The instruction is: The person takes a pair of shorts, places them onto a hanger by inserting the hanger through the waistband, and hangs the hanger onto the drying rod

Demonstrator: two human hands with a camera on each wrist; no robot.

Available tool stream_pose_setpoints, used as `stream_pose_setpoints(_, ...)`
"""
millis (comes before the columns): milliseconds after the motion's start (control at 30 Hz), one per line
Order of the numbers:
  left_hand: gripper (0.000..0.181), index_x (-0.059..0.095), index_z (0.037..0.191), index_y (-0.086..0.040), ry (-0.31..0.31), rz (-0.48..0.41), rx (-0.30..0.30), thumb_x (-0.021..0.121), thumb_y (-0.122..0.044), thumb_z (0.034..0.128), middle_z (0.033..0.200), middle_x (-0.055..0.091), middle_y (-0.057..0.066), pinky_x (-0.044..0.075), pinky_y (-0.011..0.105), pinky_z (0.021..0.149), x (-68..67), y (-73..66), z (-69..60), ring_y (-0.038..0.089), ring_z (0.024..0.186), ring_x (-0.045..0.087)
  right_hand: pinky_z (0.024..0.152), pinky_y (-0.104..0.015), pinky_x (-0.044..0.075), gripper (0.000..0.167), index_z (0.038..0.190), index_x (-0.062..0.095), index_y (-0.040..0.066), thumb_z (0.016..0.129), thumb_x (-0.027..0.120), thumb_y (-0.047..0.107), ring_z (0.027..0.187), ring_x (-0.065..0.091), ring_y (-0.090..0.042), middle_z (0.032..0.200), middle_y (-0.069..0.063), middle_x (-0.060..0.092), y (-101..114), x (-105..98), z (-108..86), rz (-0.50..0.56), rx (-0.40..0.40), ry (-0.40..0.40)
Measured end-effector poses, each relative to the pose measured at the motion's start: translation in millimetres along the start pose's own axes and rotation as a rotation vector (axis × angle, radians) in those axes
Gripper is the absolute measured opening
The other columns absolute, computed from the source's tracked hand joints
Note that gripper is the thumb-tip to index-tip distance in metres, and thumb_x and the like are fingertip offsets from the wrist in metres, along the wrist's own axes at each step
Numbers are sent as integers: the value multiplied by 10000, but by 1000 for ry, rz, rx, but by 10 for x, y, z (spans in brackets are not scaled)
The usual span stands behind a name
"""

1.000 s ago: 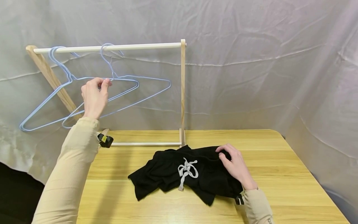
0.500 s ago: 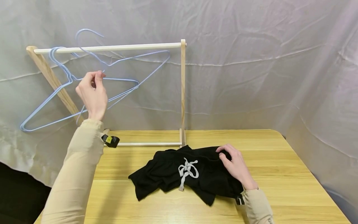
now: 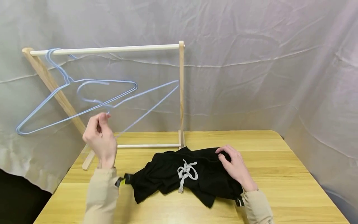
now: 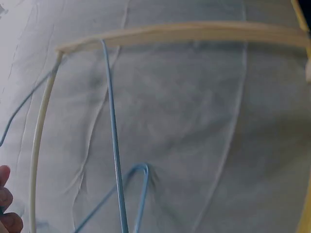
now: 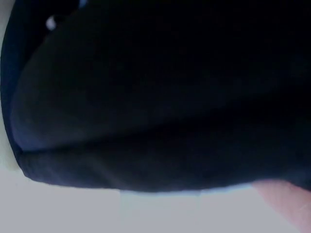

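Observation:
My left hand (image 3: 101, 137) pinches a light blue wire hanger (image 3: 147, 91) just below its hook, holding it tilted in front of the rack, apart from the rail. In the left wrist view a long side of the hanger (image 4: 114, 126) runs upward, with a few fingertips (image 4: 6, 198) at the left edge. Black shorts (image 3: 162, 169) with a white drawstring (image 3: 186, 171) tied in a bow lie crumpled on the table. My right hand (image 3: 236, 166) rests on their right part, fingers loosely bent. Dark fabric (image 5: 146, 97) fills most of the right wrist view.
A wooden rack with a white rail (image 3: 126, 49) stands at the back left of the table. Blue hangers (image 3: 58, 90) hang close together at the rail's left end. The rack's right post (image 3: 181, 93) stands behind the shorts. A grey curtain (image 3: 251, 93) backs the table (image 3: 282, 186).
My left hand has lifted the hanger's hook off the rail and brought the hanger down toward the table. The right hand and the shorts have hardly moved.

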State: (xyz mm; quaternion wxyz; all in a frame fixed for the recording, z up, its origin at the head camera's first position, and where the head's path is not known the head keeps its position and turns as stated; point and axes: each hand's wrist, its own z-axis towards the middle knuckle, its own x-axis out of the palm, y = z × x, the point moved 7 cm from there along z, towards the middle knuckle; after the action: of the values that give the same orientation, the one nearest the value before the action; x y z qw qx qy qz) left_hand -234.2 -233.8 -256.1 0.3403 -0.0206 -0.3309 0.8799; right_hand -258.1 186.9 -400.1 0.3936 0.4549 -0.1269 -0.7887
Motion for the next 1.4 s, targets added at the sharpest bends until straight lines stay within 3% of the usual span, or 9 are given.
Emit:
stream_pose_setpoints(67,346,697,854,111,-36,9,-5,635,-202,987,811,637,-282,299,106,614,-108,15,-161,-102,618,392,863,-303,479,184,999,703,135,922,613,-6,951,654,-217,992,-3,707,5,1,1,1,0,-1)
stream_pose_setpoints(133,355,696,839,111,-28,19,6,632,-204,989,778,683,-127,321,100,642,-161,21,-316,-105,659,418,866,-279,470,186,999,704,135,923,612,-8,953,653,-215,991,-2,707,7,-1,2,7,2,-3)
stream_pose_setpoints(267,292,700,833,91,90,23,41,624,-143,990,769,698,199,350,98,708,-105,38,-588,-113,752,454,865,-244,457,192,999,705,136,926,610,-14,955,651,-213,991,-2,708,6,-13,-6,13,1,-11)
stream_pose_setpoints(333,242,704,839,78,179,16,47,617,-93,988,792,695,235,358,100,727,-31,63,-705,-105,783,466,865,-237,455,190,1003,704,140,928,611,-8,955,650,-205,992,1,707,4,-16,-18,14,2,-11)
stream_pose_setpoints(500,170,717,846,29,401,-7,-8,614,-15,974,804,716,167,424,71,749,198,148,-958,-86,811,533,890,-198,441,150,1029,702,149,951,625,47,994,644,-157,1031,2,706,-9,-28,-32,32,17,5)
stream_pose_setpoints(600,171,721,837,-5,480,-12,-25,618,-17,972,791,718,124,456,60,753,314,179,-1059,-61,805,569,913,-151,423,138,1040,698,147,956,632,59,1028,630,-99,1046,-2,705,2,-55,-24,62,4,5)
stream_pose_setpoints(833,163,726,820,-49,543,29,-2,649,-63,964,786,725,83,472,51,788,424,178,-1161,74,810,654,943,-88,390,191,1037,696,111,929,629,-32,1031,598,-5,1009,-34,695,59,-124,-40,165,-71,-41)
stream_pose_setpoints(1100,159,729,825,-56,582,28,-33,656,-83,963,812,740,80,461,32,828,442,188,-1183,127,843,678,932,-96,392,221,1064,704,99,913,641,-51,1013,612,-45,1020,-61,707,115,-142,-23,167,-119,-47)
stream_pose_setpoints(1400,138,731,817,-63,575,27,3,672,-64,942,803,737,73,454,119,816,428,183,-1167,184,833,684,945,-107,393,268,1090,694,92,890,642,-79,1007,611,-74,1019,-49,703,166,-132,0,164,-179,-34)
